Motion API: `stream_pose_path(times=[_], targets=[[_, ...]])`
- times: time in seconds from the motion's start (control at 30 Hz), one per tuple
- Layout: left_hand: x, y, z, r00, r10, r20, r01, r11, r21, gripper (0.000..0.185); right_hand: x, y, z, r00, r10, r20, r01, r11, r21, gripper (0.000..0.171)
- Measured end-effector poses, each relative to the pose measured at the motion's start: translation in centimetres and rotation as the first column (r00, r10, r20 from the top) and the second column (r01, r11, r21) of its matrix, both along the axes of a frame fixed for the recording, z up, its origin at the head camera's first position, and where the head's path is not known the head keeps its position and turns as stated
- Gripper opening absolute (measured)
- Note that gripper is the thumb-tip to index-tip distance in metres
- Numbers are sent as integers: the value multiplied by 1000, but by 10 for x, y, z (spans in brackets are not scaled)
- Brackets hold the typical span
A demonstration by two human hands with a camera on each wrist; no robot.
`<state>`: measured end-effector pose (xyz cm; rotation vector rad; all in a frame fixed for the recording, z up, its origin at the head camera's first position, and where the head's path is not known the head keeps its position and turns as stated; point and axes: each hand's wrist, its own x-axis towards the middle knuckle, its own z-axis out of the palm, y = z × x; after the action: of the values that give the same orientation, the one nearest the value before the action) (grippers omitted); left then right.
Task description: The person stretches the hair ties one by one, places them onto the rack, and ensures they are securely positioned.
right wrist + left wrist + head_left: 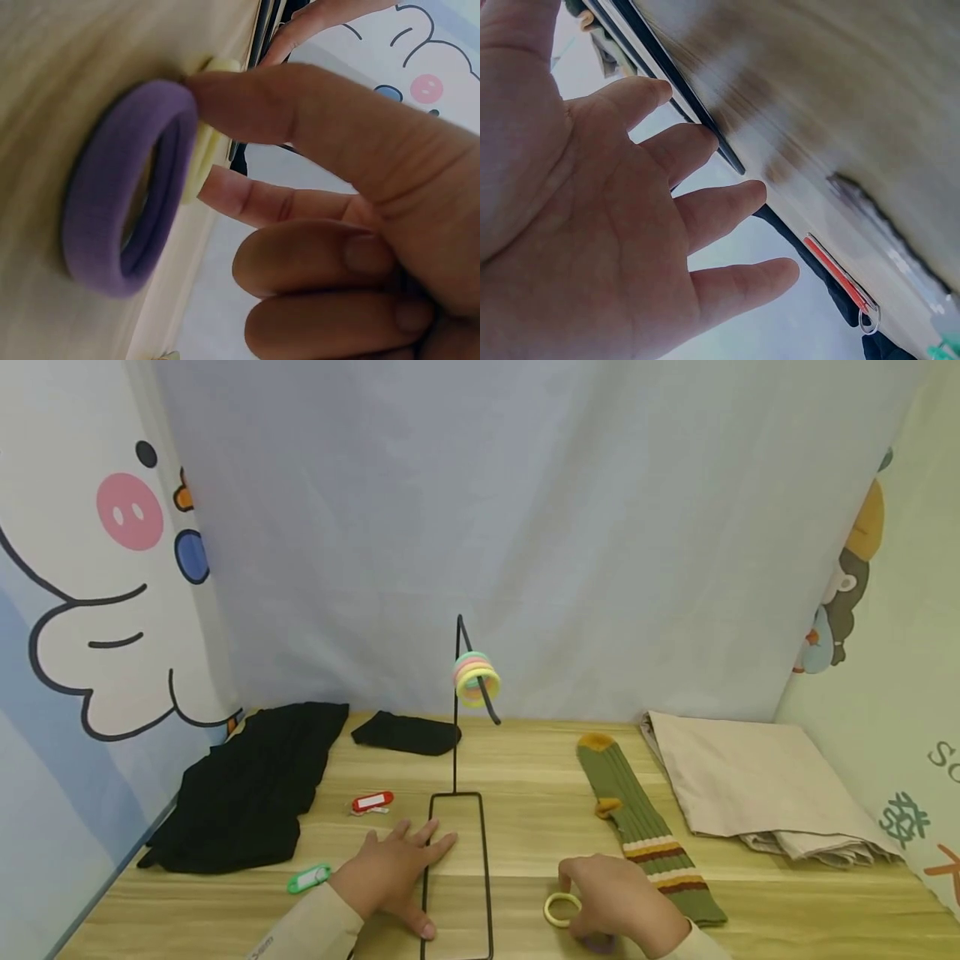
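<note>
My left hand lies flat on the wooden table, fingers spread, over the left wire of a black wire stand's rectangular base. The stand's upright carries a hook with several pastel hair rings. My right hand is low on the table to the right of the base, and its thumb and forefinger pinch a pale yellow hair ring. A purple hair ring lies against the yellow one, mostly hidden under the hand in the head view.
A black garment and a small black cloth lie at back left. A red key tag and a green one lie near my left hand. A green striped sock and folded beige cloth lie at right. Curtains enclose three sides.
</note>
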<state>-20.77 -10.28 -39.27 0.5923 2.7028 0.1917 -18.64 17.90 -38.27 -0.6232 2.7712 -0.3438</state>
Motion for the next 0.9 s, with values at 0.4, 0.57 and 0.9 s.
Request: stream_pose_path(times=[0.4,0.57,0.9], targets=[[0,0,-1,1000,-9,-18,9,1000,11,111,1,-6,2,998,35,-59,-40,995,-87,23],[0,0,-1,1000,-9,-13,9,1000,5,111,3,-10,6,997,32,-70,-41,992,-123,26],[-1,0,-3,1000,-4,-12,4,1000,2,111,10,-24,25,994,28,-103,-45,984,-175,29]])
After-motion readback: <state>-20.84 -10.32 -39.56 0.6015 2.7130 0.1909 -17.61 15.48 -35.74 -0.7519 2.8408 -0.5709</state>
